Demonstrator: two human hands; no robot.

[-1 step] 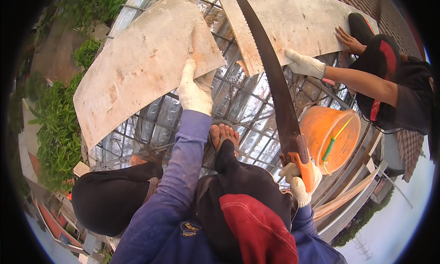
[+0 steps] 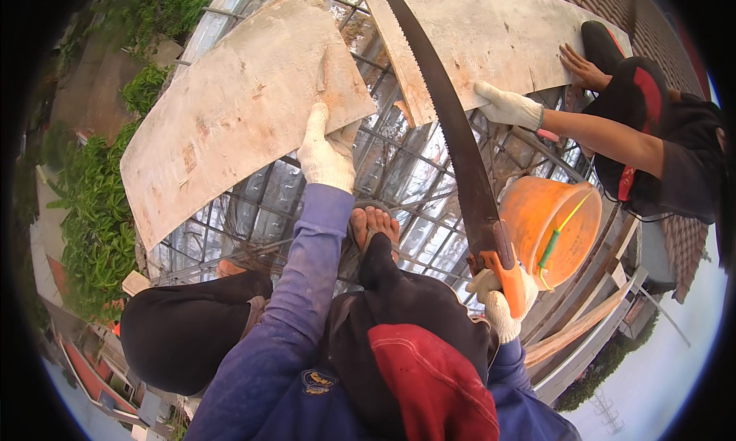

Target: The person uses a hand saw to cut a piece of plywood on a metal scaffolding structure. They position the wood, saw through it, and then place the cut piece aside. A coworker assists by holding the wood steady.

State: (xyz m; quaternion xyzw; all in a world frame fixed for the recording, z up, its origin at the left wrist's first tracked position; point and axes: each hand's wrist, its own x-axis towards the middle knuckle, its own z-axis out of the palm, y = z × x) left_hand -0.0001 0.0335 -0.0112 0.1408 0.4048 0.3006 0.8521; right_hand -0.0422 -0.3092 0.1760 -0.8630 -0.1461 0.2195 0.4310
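Gloved in white, my left hand grips the near right edge of a worn plywood sheet, thumb on top and fingers underneath. My right hand, also gloved, is wrapped round the orange handle of a handsaw. The saw's long dark curved blade points away from me, its toothed side to the left, and its tip passes over a second plywood sheet. A gap separates the two sheets. At the right, a co-worker's gloved hand and bare hand rest on the second sheet.
Beneath the sheets and my feet lies a grid of steel bars over shiny metal sheeting. An orange bucket with a green-gripped yellow hook stands right of the saw. Wooden planks lie at the lower right, green plants far left.
Almost nothing differs. The left plywood sheet and the saw have shifted very slightly to the left; both my hands keep their grips.
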